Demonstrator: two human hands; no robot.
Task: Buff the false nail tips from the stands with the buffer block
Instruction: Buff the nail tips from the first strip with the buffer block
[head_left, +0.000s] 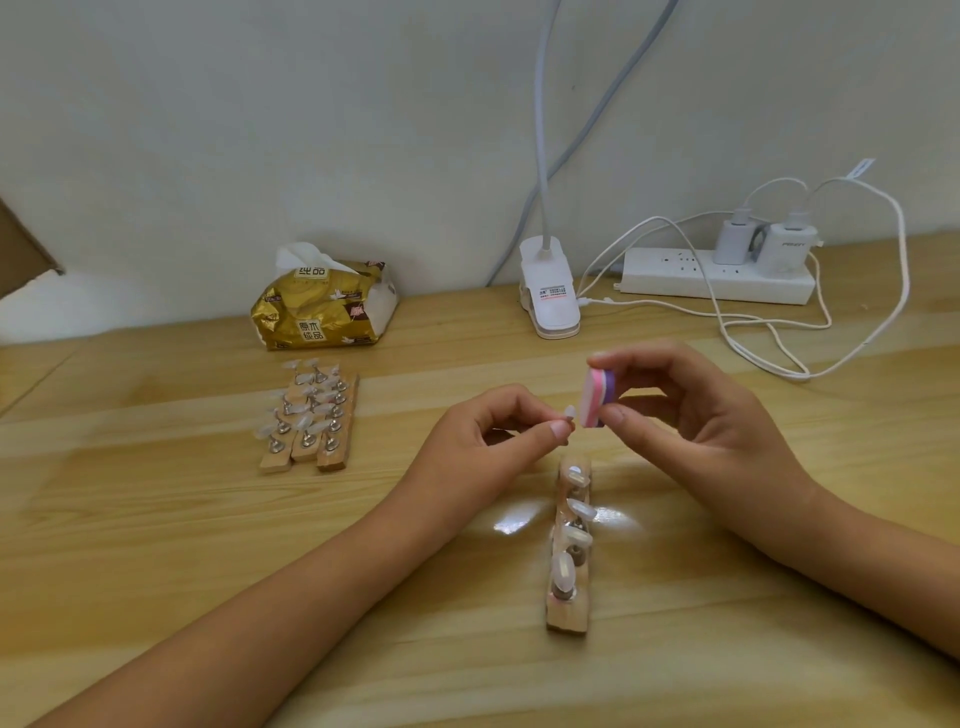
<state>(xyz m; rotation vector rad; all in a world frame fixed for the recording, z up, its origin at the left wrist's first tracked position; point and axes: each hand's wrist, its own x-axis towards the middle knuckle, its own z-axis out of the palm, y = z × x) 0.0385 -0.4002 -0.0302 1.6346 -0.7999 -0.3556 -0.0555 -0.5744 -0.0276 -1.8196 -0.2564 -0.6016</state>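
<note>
Wooden surface, pale wall behind. Above its middle a tip is pinched in the left hand, right at the face of the block gripped by the right hand. Short, light strokes with a firm pinch would serve best. One stand lies toward the near edge, and more stands sit further left.

Single wide-angle view from my head, facing forward and down, near over my worktop, far wall across the top
</note>
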